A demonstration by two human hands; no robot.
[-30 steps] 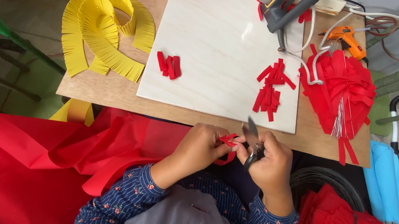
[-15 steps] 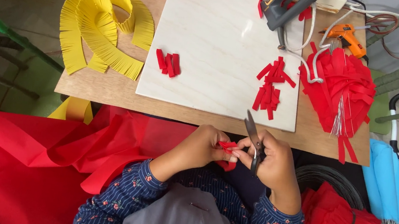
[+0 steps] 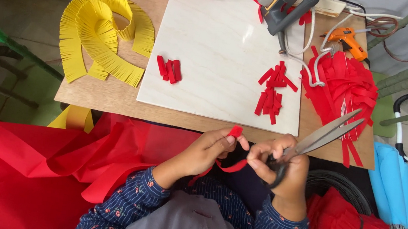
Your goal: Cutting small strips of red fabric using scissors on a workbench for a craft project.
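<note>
Head view, looking down: your left hand (image 3: 208, 150) pinches a small red strip (image 3: 235, 131) betw. thumb & fingertips, fingers curled shut on it, just below the near edge of the wooden table (image 3: 114, 96). Your right hand (image 3: 280, 164) is closed round the handles of the scissors (image 3: 325, 133), blades parted & pointing up-right over the table edge; its fingertips also touch a curved red strip (image 3: 233, 167) that runs betw. both hands. Both hands sit close together, above your lap. On the table: white board (image 3: 222, 45) w/ a small group of red cut pieces (image 3: 169, 69) at left & a larger heap of red pieces (image 3: 273, 90) at right; yellow fringed strips (image 3: 101, 34) far left; red fringed bundle (image 3: 342, 89) right; orange glue gun (image 3: 346, 39) at top right. Red cloth (image 3: 29, 161) spreads lower left.
</note>
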